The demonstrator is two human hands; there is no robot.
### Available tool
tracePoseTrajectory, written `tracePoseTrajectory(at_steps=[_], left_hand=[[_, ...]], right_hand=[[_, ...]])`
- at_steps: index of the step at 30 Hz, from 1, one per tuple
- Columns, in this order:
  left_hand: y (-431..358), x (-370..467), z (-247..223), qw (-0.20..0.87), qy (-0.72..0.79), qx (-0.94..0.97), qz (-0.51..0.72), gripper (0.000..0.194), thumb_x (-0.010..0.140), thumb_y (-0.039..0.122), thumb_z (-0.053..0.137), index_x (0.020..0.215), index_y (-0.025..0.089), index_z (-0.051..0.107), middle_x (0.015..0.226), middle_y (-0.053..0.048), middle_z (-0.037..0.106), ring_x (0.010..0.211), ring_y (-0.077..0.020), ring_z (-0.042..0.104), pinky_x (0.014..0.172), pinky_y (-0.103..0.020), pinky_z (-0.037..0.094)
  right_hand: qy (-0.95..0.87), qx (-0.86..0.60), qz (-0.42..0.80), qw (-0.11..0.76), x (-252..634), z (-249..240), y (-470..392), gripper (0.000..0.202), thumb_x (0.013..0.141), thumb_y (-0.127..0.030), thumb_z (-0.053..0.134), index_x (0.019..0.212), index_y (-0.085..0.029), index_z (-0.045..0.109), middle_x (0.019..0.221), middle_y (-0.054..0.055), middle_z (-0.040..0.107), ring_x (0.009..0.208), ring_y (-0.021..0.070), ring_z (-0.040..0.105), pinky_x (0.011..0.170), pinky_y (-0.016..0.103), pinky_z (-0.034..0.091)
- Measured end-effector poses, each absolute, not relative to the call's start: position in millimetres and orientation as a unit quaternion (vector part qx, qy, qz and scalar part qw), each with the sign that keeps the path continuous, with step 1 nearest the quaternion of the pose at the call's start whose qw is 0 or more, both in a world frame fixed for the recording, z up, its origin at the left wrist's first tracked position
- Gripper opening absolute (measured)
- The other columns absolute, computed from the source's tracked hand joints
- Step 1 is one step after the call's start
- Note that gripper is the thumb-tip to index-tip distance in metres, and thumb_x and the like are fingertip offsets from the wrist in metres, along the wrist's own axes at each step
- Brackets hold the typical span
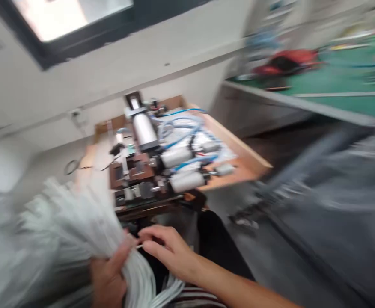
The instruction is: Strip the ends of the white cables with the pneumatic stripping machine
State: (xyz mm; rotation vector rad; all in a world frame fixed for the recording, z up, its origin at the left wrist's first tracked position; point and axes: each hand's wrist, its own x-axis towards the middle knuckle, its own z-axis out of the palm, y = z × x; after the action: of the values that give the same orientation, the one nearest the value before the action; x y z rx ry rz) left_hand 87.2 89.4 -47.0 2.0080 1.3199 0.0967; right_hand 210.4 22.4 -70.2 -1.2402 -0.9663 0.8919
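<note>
I'm closing the L hand's point(108, 276) grip round a bundle of white cords point(91, 222), this side of the wooden tray point(239, 143); R hand's point(176, 256) pinching a thin strand point(139, 246). Cylinders point(187, 182) are blurring, can't read any print.

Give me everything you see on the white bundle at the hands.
The white bundle consists of many thin, flexible, cable-like strands, perhaps plastic-coated; blur hides the exact material. Loose ends fan toward the upper left of the picture. The strands narrow at the left hand, which grips them, then curve down and toward the right, over the person's lap. The right hand is beside the gripped part, fingertips at a short pale strip; whether that belongs to the bundle is unclear.
</note>
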Motion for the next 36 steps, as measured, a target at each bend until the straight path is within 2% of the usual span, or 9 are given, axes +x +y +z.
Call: tracePoseTrajectory(at_steps=[2,3,5,8,15,20,28,36], left_hand=[[97.9,86.4,-54.1,0.464,0.545,0.670,0.197,0.028,0.072,0.037,0.049,0.085,0.013,0.058,0.076,-0.002,0.064,0.067,-0.0165,0.060,0.066,-0.032,0.047],[102.6,85.9,-56.4,0.509,0.540,0.613,0.273,0.023,0.066,0.034,0.056,0.081,0.017,0.057,0.071,0.001,0.063,0.065,-0.0169,0.061,0.060,-0.028,0.048],[109.2,84.6,-57.3,0.562,0.518,0.538,0.357,0.021,0.057,0.029,0.063,0.073,0.017,0.056,0.059,0.003,0.062,0.058,-0.0173,0.060,0.058,-0.029,0.047],[111.9,81.8,-52.6,0.613,0.483,0.473,0.410,0.020,0.051,0.022,0.066,0.069,0.017,0.058,0.055,0.002,0.060,0.052,-0.0158,0.058,0.055,-0.028,0.045],[129.2,74.2,-47.3,0.671,0.411,0.427,0.445,0.011,0.053,0.014,0.065,0.063,0.015,0.061,0.050,0.001,0.059,0.046,-0.0119,0.052,0.047,-0.023,0.040],[144.2,72.6,-48.8,0.676,0.395,0.391,0.484,0.009,0.056,0.012,0.063,0.063,0.017,0.062,0.054,0.003,0.060,0.047,-0.0103,0.053,0.047,-0.022,0.040],[142.5,75.9,-45.4,0.677,0.478,0.323,0.458,0.018,0.047,0.013,0.070,0.064,0.014,0.064,0.056,0.000,0.066,0.051,-0.0150,0.060,0.051,-0.024,0.046],[139.7,75.9,-55.3,0.666,0.498,0.337,0.442,0.020,0.047,0.017,0.070,0.065,0.015,0.062,0.051,-0.002,0.066,0.051,-0.0174,0.060,0.052,-0.027,0.045]], right_hand=[[-0.466,-0.532,0.407,0.578,200.5,-84.0,26.0,0.021,0.076,-0.027,0.049,0.078,-0.017,0.066,0.076,0.005,0.062,0.074,0.0168,0.055,0.069,0.025,0.040],[-0.466,-0.538,0.407,0.573,196.6,-90.3,28.4,0.021,0.077,-0.028,0.048,0.075,-0.017,0.066,0.071,0.005,0.061,0.070,0.0164,0.055,0.065,0.025,0.040],[-0.473,-0.548,0.401,0.561,191.6,-98.6,32.1,0.021,0.078,-0.028,0.047,0.072,-0.018,0.065,0.066,0.004,0.057,0.065,0.0159,0.054,0.060,0.024,0.040],[-0.508,-0.540,0.395,0.543,190.4,-102.2,34.3,0.018,0.078,-0.026,0.047,0.077,-0.019,0.064,0.069,0.004,0.057,0.066,0.0165,0.053,0.061,0.025,0.040],[-0.532,-0.528,0.381,0.541,195.6,-98.1,38.5,0.018,0.079,-0.024,0.045,0.073,-0.018,0.061,0.066,0.003,0.054,0.064,0.0159,0.051,0.060,0.025,0.039],[-0.377,-0.547,0.420,0.618,199.1,-83.9,43.8,0.021,0.075,-0.031,0.050,0.063,-0.018,0.060,0.063,0.002,0.052,0.059,0.0142,0.047,0.056,0.024,0.036],[-0.070,-0.440,0.527,0.724,192.0,-80.8,77.4,0.019,0.065,-0.032,0.064,0.074,-0.016,0.065,0.061,0.002,0.056,0.050,0.0079,0.039,0.047,0.020,0.031],[-0.060,-0.374,0.590,0.713,196.3,-72.6,86.2,0.017,0.065,-0.029,0.064,0.069,-0.012,0.066,0.052,-0.001,0.050,0.044,0.0046,0.033,0.041,0.017,0.022]])
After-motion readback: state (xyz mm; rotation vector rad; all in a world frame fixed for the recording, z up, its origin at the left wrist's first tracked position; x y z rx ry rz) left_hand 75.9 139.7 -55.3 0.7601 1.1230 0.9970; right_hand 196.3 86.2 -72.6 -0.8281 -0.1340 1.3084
